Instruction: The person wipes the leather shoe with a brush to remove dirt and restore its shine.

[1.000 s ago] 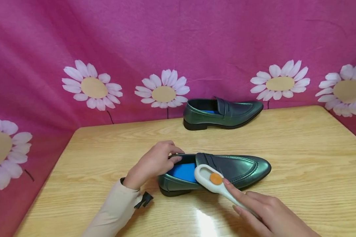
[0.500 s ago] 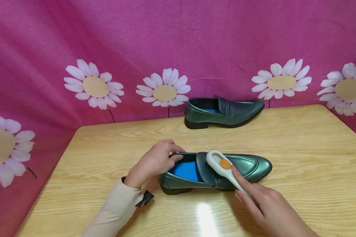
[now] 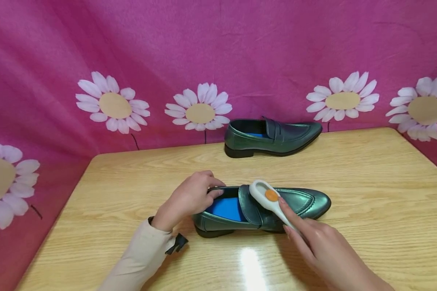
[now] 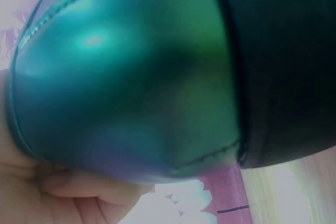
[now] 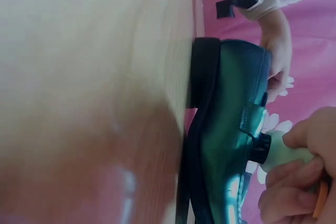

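Note:
A dark green metallic loafer [image 3: 291,206] with a blue insole lies on the table, toe to the right. At its heel end, my left hand [image 3: 191,196] grips the far rim of the opening, thumb inside. The loafer's rounded heel [image 4: 121,93] fills the left wrist view. My right hand [image 3: 322,246] holds a white brush [image 3: 263,194] by the handle, index finger by its orange button [image 3: 271,195]. Black bristles [image 5: 259,148] rest on the loafer's upper near the strap, as the right wrist view shows.
A matching loafer [image 3: 273,137] stands at the back of the wooden table [image 3: 131,178], toe to the right. Behind it hangs a magenta cloth [image 3: 262,52] printed with white daisies. A black strap end [image 3: 176,243] hangs from the left cuff.
The brush has moved from the loafer's near side up and away over the strap, then slightly back left. My left hand keeps its grip at the heel end.

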The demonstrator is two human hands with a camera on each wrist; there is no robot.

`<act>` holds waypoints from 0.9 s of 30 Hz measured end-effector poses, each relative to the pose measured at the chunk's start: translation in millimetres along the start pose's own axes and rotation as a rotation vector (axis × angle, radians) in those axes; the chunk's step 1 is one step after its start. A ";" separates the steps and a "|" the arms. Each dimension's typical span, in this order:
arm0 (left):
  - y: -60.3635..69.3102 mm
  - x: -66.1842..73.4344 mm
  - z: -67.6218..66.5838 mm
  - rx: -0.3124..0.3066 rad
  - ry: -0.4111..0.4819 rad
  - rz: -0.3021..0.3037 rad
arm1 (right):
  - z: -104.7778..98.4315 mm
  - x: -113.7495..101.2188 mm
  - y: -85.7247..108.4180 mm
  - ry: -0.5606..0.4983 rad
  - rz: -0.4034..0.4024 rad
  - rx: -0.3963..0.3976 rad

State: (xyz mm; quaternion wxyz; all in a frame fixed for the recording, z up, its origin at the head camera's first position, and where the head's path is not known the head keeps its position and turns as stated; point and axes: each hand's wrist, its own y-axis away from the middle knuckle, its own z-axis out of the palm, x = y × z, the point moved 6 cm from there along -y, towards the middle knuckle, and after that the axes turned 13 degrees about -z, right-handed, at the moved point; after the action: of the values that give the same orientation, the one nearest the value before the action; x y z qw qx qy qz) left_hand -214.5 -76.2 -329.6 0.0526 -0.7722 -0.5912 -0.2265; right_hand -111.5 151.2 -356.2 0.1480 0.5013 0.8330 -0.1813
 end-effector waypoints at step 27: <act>-1.6 -1.4 3.1 -0.010 0.006 -0.023 | -2.8 27.7 33.2 0.201 0.182 0.077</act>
State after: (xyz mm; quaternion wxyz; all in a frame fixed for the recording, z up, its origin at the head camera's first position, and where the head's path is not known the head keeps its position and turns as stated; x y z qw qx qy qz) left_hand -215.5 -75.9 -333.3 0.0482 -0.7649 -0.5988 -0.2325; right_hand -94.8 188.4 -370.7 0.0604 0.5957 0.7872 -0.1480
